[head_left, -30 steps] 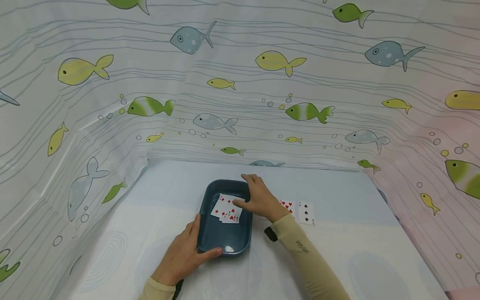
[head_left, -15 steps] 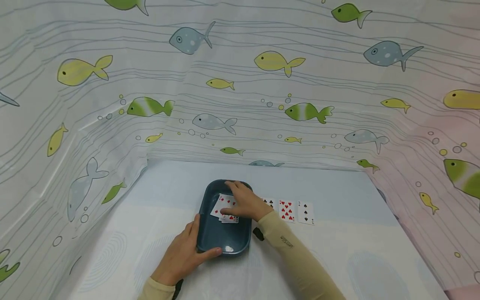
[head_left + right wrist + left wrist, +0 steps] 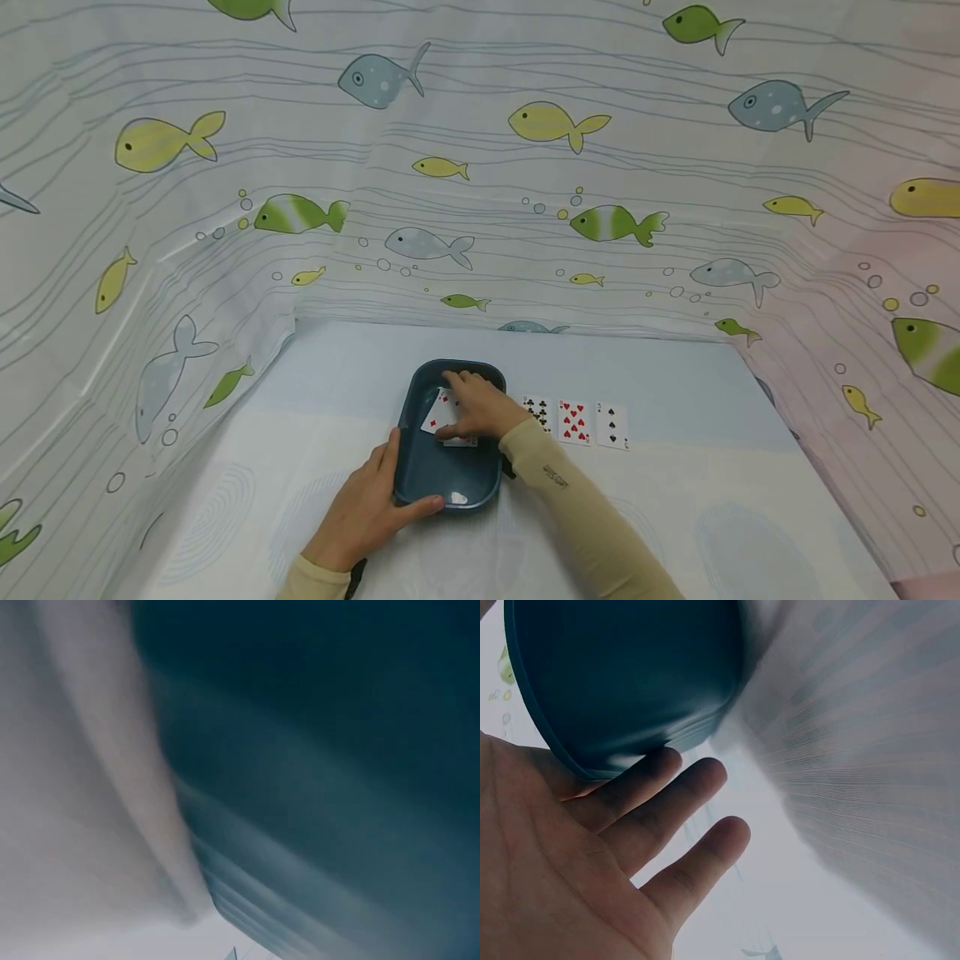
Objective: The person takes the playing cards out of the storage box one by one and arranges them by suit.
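A dark blue rectangular tray [image 3: 442, 475] stands on the table in the head view. Overlapping playing cards lie in it, with a diamonds card [image 3: 432, 422] on view at the left. My left hand [image 3: 363, 508] rests against the tray's near left corner, its thumb along the near rim. In the left wrist view, the fingers [image 3: 686, 874] are extended, some touching the tray's outer wall. My right hand [image 3: 480, 406] reaches over the right rim above the cards, thumb and forefinger spread apart, and covers part of them. Whether it touches a card is hard to see.
Right of the tray, a clubs card [image 3: 538, 408], a hearts card [image 3: 573, 422] and a three of spades [image 3: 612, 426] lie face up in a row. A pale cloth covers the table [image 3: 675, 500]; fish-printed sheeting [image 3: 480, 208] rises behind and at both sides.
My right hand has moved left and slightly inward from the tray's right rim to over the cards, uncovering the clubs card on the table. The left hand and tray have stayed put.
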Action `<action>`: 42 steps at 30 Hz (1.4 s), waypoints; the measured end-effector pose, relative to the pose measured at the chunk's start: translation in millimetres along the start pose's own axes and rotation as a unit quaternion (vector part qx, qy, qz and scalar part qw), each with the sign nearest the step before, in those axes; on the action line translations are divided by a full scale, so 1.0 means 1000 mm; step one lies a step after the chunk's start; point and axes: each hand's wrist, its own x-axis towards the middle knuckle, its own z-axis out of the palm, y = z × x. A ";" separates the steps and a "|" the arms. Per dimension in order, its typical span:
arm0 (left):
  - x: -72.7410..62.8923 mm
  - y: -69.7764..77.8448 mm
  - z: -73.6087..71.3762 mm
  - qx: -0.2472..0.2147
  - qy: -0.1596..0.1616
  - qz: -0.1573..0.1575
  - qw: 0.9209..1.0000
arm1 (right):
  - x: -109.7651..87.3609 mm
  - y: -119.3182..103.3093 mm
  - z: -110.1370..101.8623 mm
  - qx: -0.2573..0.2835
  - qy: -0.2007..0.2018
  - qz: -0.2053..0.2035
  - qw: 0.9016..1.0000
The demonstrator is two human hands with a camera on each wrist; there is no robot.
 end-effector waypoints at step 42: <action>-0.001 0.000 0.001 -0.004 0.002 -0.001 1.000 | -0.004 -0.004 0.002 -0.090 0.014 -0.047 0.995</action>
